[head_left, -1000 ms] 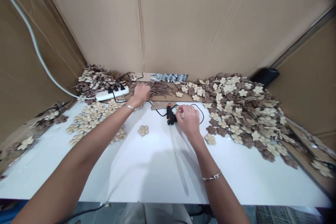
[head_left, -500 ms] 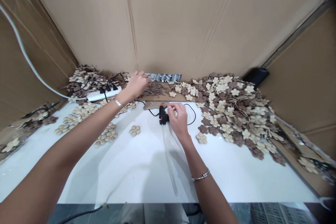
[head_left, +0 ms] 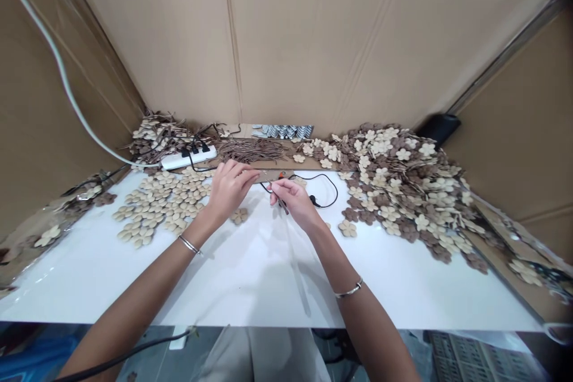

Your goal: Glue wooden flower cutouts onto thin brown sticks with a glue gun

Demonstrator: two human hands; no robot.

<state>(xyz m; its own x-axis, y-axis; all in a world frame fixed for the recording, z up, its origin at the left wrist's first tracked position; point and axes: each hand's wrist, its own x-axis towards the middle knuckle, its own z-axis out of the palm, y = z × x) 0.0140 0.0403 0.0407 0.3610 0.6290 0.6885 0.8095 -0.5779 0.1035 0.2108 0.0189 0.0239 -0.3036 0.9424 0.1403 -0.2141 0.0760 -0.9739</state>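
Observation:
My left hand (head_left: 231,192) is closed, thumb and fingers pinched together. Beside it my right hand (head_left: 295,200) pinches a thin brown stem (head_left: 283,206), whose lower end sticks out below the fingers. The stem seems to run up to my left fingertips, though it is too fine there to follow fully. Behind my right hand a black glue gun is mostly hidden; its orange tip (head_left: 281,176) shows above the fingers. A clear glue stick (head_left: 299,280) trails toward the table's front edge. One beige felt flower (head_left: 239,215) lies by my left wrist.
Loose brown stems (head_left: 250,150) lie at the back, near a white power strip (head_left: 190,157). Beige flowers (head_left: 156,203) spread on the left; a large heap of beige and brown flowers (head_left: 394,185) fills the right. Cardboard walls (head_left: 295,42) enclose the white table (head_left: 215,286).
My left hand has come from the stem pile toward me, beside my right hand. A brown stem now shows in my right fingers. The camera view has shifted slightly.

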